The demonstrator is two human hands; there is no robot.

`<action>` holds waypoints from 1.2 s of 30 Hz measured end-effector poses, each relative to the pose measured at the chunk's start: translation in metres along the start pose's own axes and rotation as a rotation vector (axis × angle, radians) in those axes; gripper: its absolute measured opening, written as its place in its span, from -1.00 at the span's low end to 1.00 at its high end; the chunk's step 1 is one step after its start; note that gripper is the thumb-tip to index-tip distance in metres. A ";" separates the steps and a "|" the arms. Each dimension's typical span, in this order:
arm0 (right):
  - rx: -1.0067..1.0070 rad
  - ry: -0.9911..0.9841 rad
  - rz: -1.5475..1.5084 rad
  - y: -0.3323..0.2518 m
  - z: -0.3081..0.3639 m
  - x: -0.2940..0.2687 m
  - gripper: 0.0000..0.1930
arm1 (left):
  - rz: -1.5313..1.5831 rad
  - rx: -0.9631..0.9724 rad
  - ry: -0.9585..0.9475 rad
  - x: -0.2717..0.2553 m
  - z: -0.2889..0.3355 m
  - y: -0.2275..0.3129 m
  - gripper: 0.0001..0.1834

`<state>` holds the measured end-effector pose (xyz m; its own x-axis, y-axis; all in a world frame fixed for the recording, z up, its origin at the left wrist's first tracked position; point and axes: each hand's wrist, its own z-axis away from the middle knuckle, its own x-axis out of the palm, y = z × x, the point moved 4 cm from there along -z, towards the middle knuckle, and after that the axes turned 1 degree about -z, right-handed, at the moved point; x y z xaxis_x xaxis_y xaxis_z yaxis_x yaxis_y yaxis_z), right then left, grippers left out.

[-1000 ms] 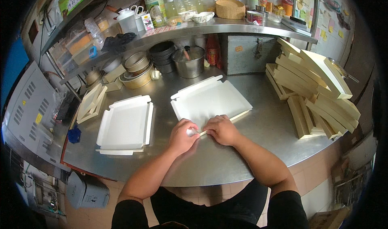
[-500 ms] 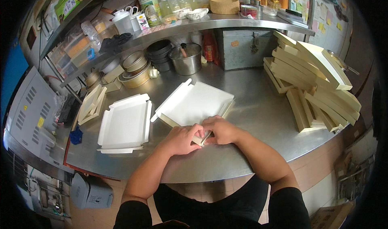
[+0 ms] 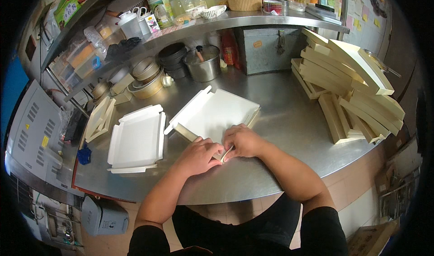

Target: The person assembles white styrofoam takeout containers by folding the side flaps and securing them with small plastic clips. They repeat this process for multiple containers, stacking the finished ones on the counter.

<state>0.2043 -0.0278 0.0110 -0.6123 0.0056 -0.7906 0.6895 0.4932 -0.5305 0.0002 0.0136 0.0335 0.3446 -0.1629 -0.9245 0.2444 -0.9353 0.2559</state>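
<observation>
A partly folded cardboard tray [image 3: 221, 111], white inside and cream outside, lies tilted on the steel table in front of me. At its near corner my left hand [image 3: 201, 155] pinches one wall, thumb and fingers closed on the cardboard. Right beside it, my right hand [image 3: 242, 141] grips the adjoining wall at that same corner. The fold between them is partly covered by my fingers. The tray's far-left side flap lies outward, while its right wall stands up. To the left rests another white cardboard blank [image 3: 137, 138] with its edge flaps slightly raised, touched by neither hand.
Folded cream trays [image 3: 348, 79] are piled unevenly at the table's right. A few more trays [image 3: 100, 119] lean at the left. Behind stand a steel pot [image 3: 203, 66], round cake tins [image 3: 147, 82] and a grey metal box [image 3: 271, 50], below a loaded steel shelf [image 3: 244, 18].
My fingers have shifted slightly at the near corner, and the wall edge by my right thumb shows more. Both hands keep hold of the tray. The whole view has moved a little.
</observation>
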 end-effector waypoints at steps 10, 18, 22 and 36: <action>0.033 -0.084 0.004 0.003 0.001 -0.001 -0.56 | 0.199 0.112 0.073 0.011 -0.007 -0.010 -0.64; 0.023 -0.156 -0.054 -0.013 0.000 -0.006 -0.63 | 0.291 0.040 -0.005 0.017 -0.006 -0.018 -0.63; -0.007 -0.185 -0.080 -0.007 0.001 0.000 -0.71 | 0.226 0.131 0.071 0.011 -0.004 -0.016 -0.63; -0.137 -0.134 -0.119 -0.010 0.005 0.003 -0.77 | 0.232 0.166 0.043 0.009 -0.007 -0.012 -0.64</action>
<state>0.1973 -0.0374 0.0126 -0.6231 -0.1709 -0.7633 0.5507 0.5971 -0.5833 0.0069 0.0256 0.0243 0.4130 -0.3686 -0.8328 0.0039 -0.9137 0.4063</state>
